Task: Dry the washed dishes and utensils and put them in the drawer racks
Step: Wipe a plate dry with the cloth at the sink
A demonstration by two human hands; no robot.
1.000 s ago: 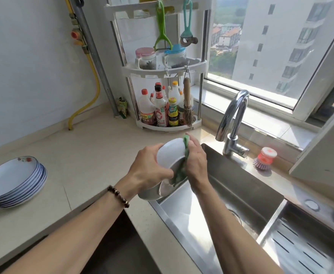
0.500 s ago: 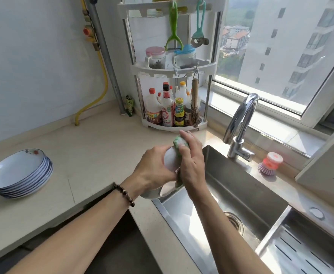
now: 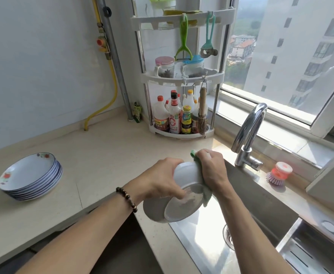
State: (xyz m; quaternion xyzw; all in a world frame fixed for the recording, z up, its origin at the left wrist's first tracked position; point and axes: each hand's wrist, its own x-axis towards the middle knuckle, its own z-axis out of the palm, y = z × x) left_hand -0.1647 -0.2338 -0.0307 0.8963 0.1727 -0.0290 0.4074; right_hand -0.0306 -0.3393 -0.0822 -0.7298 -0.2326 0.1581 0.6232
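Note:
Over the left edge of the steel sink (image 3: pixel 205 248), my left hand (image 3: pixel 162 178) grips a white bowl (image 3: pixel 186 173) by its side, tilted on edge. Below it sit other white dishes (image 3: pixel 174 210), seemingly held in the same hand, though how they stack is unclear. My right hand (image 3: pixel 211 167) clutches a green cloth (image 3: pixel 205 192) and presses it against the bowl's right side. A stack of several blue-rimmed flowered plates (image 3: pixel 29 175) rests on the counter at the left.
A chrome tap (image 3: pixel 249 133) rises behind the sink. A pink dish brush (image 3: pixel 279 174) stands on the ledge at right. A corner rack (image 3: pixel 182 76) holds bottles, jars and hanging peelers. A dark opening (image 3: pixel 122 250) lies below the counter edge.
My right hand has slid the cloth round the bowl's upper right side while my left hand turned the bowl. The view has shifted a little.

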